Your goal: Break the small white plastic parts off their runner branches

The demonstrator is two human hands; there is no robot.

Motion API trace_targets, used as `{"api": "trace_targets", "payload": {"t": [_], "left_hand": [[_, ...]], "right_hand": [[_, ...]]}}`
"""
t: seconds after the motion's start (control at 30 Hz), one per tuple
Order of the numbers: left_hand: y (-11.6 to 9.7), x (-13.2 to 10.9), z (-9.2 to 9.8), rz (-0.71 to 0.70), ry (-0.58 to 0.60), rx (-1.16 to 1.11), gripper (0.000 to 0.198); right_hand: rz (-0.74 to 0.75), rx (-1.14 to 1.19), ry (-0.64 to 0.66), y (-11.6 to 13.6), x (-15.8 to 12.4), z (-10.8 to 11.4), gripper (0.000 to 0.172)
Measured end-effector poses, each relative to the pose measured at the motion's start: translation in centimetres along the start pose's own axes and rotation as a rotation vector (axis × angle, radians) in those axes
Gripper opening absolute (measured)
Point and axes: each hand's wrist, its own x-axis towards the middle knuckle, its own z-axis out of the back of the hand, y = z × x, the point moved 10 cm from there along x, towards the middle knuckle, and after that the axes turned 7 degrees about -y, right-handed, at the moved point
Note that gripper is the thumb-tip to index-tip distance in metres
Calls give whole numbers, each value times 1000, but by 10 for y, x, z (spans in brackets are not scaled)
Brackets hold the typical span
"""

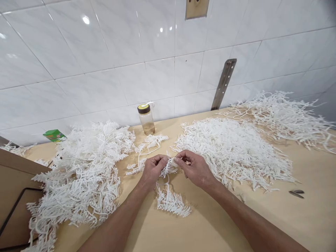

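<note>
My left hand [153, 169] and my right hand [194, 168] meet over the wooden table [210, 224]. Both are closed on one white plastic branching strip [169, 168], pinched between them. The strip's lower end, a comb-like cluster [172, 203], trails down onto the table just in front of my hands. A large heap of tangled white strips [84, 171] lies to the left. A flatter heap of small white plastic pieces [233, 150] lies to the right, close behind my right hand.
A small clear bottle with a dark lid [146, 119] stands by the tiled wall. Another loose pile [283, 115] spreads at the far right. A metal bracket [223, 84] leans on the wall. A dark small tool [296, 193] lies right. A brown box [15, 196] sits at left beside a green carton [54, 135].
</note>
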Motion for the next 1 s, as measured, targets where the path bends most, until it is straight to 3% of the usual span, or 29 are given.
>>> {"api": "trace_targets", "payload": {"t": [0.2,0.5,0.7,1.0], "left_hand": [[9,-1,-11,139,148,-199,37],[19,-1,-11,238,172,-247,36],[5,-3,-14,143,183,-177,44],[12,-6,-18,178,236,-113,34]], "right_hand": [[-63,135,63,-5,0,-4,31],[-53,85,5,-8,3,2,28],[18,-3,-15,-1,2,2,30],[-104,169,120,-9,-3,-9,36]]}}
